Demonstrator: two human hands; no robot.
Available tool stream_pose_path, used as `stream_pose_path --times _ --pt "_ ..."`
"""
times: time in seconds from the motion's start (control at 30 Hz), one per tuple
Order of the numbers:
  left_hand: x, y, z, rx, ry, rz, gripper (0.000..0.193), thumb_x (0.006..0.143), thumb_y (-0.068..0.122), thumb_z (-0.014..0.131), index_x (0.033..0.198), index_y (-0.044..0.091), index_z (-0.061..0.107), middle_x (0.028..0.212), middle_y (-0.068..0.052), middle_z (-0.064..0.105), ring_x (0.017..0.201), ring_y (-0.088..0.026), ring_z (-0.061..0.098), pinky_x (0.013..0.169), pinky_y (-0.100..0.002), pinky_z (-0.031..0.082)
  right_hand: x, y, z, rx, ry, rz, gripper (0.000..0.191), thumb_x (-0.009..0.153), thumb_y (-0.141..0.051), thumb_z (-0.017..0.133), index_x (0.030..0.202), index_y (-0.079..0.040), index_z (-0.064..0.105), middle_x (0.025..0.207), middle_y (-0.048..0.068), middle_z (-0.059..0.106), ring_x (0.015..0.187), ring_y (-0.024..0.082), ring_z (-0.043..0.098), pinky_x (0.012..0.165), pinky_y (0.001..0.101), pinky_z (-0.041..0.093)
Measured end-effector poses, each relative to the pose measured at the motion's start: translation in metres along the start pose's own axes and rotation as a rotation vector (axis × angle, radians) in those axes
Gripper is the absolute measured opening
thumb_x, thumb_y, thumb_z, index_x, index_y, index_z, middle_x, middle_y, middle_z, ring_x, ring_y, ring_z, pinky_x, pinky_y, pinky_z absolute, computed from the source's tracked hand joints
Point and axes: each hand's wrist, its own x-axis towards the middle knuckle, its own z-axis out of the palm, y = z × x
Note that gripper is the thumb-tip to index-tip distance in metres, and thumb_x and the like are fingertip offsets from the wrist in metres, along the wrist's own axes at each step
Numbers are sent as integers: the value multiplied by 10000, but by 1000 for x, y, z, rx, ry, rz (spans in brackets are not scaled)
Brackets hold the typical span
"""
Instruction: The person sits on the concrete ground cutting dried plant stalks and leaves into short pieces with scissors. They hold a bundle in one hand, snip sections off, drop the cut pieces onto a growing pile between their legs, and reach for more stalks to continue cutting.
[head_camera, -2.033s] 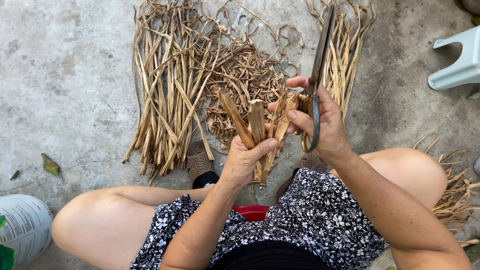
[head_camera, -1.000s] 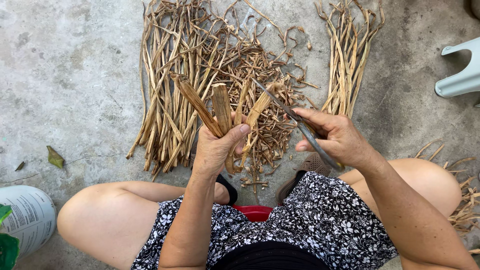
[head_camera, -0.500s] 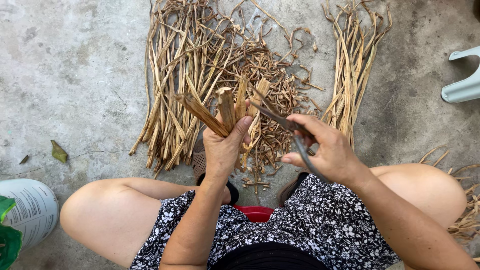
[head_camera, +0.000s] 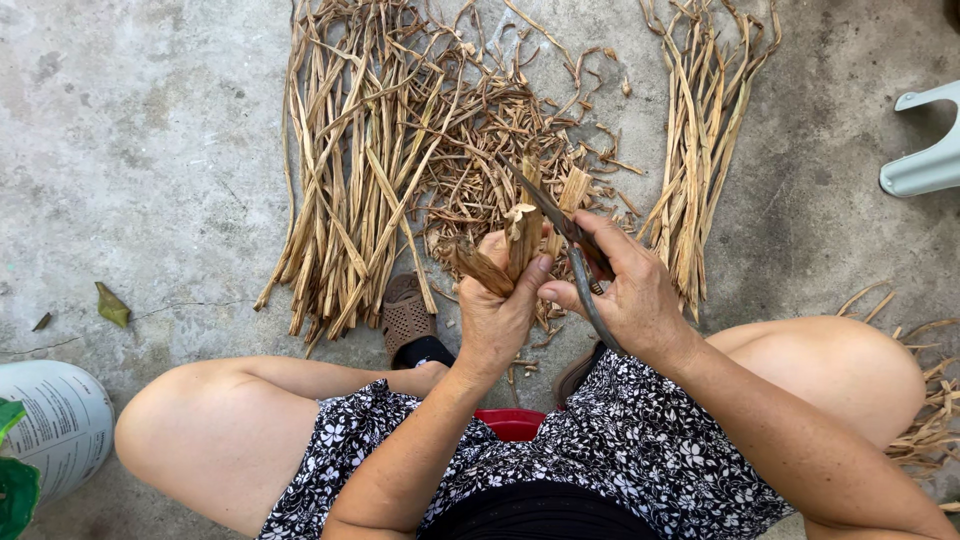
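Dry stalks (head_camera: 520, 240) in left hand (head_camera: 495, 315), scissors (head_camera: 575, 255) in right hand (head_camera: 625, 290)

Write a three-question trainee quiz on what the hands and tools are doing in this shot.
1. True or false: the left hand grips a small bunch of dried stalks.
2. What does the right hand hold? A) scissors B) hammer C) brush
3. Fill in: the big pile of dry strips lies on the ______ floor.

Key: 1 true. 2 A, the scissors, blades at the bunch. 3 concrete.
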Motion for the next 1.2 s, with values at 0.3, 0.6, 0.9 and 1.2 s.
stream_pose_path --times 0.3,0.6,0.9,1.2 --pt "-7 -10 4 32 -43 31 212 1035 55 686 1239 -3 690 1115 -49 696 997 -122 656 875 -264 541 -1 4 3 -41 1 53 845 758 -499 845 1385 -20 543 949 102 702 812 163 687 705 332 565" --pt "-13 -27 4 -212 -112 -223 192 1048 144 644 1180 14 697 906 17 714 817 -42 675 707 -216 584 -2 13 6 402 -54 167 603 858 -281 789 1366 -14 606 869 22 729 767 53 673 681 225 590" --pt "-5 -16 -1 -305 -104 -319 225 1025 177 674 1180 17 707 928 -24 753 847 -84 711 728 -230 585 -1 12 2 553 -5 184 455 925 -172 760 1325 -61 575 861 45 684 735 91 665 662 237 537" --pt "-6 -28 0 -284 -199 -429 215 1021 181 647 1161 23 686 930 -21 729 841 -107 725 719 -247 593 -6 10 1 575 115 11 419 973 -27 716 1336 -75 512 1079 43 674 940 93 681 772 247 620"
